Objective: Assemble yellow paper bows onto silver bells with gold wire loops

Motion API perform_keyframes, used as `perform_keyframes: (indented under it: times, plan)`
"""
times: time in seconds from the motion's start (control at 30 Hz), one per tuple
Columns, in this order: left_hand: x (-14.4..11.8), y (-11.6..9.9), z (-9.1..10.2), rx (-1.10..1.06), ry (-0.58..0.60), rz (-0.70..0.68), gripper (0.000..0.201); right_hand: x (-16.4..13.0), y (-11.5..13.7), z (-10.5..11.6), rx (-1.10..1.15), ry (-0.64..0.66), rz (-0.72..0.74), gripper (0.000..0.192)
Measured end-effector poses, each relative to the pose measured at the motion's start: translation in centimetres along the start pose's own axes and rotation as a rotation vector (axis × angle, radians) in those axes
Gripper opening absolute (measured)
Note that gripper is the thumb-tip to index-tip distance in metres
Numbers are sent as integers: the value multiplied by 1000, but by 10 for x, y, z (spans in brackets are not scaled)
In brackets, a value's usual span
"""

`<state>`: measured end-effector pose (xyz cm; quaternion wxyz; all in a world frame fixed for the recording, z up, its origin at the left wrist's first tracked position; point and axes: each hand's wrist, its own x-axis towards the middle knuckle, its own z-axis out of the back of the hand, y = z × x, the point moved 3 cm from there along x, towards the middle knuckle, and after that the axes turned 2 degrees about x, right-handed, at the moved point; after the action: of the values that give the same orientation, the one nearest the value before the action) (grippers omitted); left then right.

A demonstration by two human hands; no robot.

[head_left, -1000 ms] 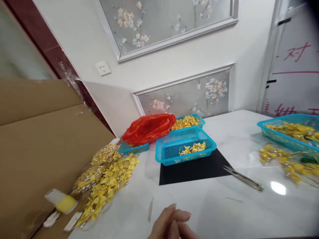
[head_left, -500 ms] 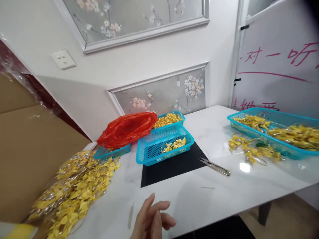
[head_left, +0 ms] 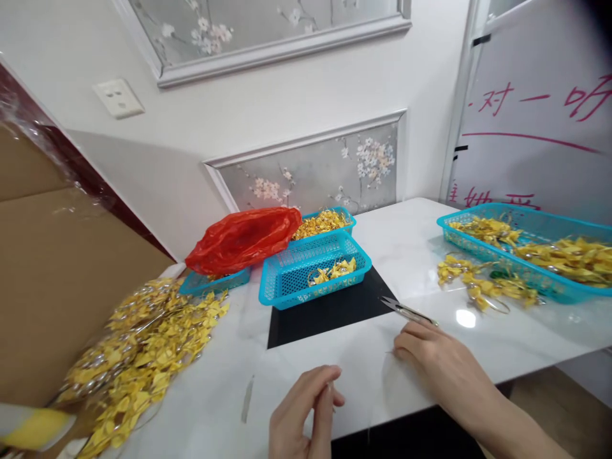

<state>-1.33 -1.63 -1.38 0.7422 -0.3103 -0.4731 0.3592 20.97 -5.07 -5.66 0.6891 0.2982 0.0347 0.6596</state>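
My left hand (head_left: 308, 408) is at the front edge of the table, thumb and forefinger pressed together in a pinch. Whatever sits between those fingertips is too small to make out. My right hand (head_left: 428, 354) rests on the tabletop with its fingers curled together over a thin needle (head_left: 389, 352), whose tip just shows beside the fingertips. Just beyond that hand lie metal thread snips (head_left: 404, 310), their handle end partly behind my knuckles. A blue plastic basket (head_left: 287, 294) holding a few yellow ribbon flowers stands on a black mat (head_left: 310, 325).
At left, yellow flowers (head_left: 162, 357) are heaped beside a cardboard box (head_left: 71, 274). A red plastic bag (head_left: 243, 239) covers a small basket. Behind is another filled basket (head_left: 351, 223). A larger blue basket (head_left: 540, 285) stands right, loose flowers (head_left: 478, 287) before it. A pale strip (head_left: 247, 398) lies front left.
My right hand has come in from the right and is down on the table over the needle. My left hand has moved slightly right, its fingers drawing together into a pinch.
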Motion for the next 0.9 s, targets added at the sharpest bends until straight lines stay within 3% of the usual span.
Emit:
perform_keyframes:
  times: [0.23,0.4,0.5,0.63,0.73,0.83,0.9]
  plan:
    - [8,-1,-29,289,378,-19,14,-3,0,-13,-35,-99,38,26]
    - [11,1,-53,349,502,-2,10,3,-8,-8,100,-179,-29,21]
    - [11,-1,-60,365,557,7,18,7,-11,1,209,-194,-75,23]
    - [7,-3,-63,414,572,73,20,3,-7,7,318,-183,-58,26]
    - [6,-2,-57,435,524,169,16,-8,-4,-2,394,-120,17,26]
    - [6,-3,-44,405,451,227,14,-16,-3,-29,560,114,43,38]
    - [5,-3,-33,384,386,231,13,-19,2,-46,667,192,50,40]
